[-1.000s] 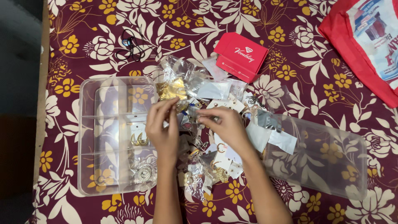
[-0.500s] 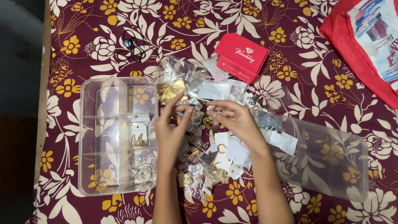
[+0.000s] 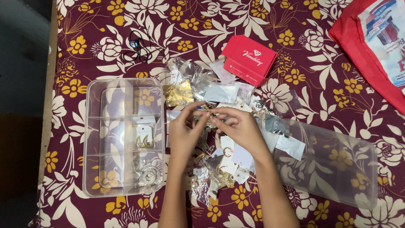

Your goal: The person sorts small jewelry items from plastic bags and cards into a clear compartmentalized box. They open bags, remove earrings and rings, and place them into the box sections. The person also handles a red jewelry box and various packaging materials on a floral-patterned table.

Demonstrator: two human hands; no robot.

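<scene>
Hands amid crowded jewellery packets

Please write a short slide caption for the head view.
Both hands pinch a small gold earring above a jewellery pile.

Compartment box left of packet pile; lid right; carton behind.

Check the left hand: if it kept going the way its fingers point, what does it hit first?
The left hand points up and right, fingertips meeting the right hand over a small gold piece. Past that, likely the clear packets; depth is unclear.
</scene>
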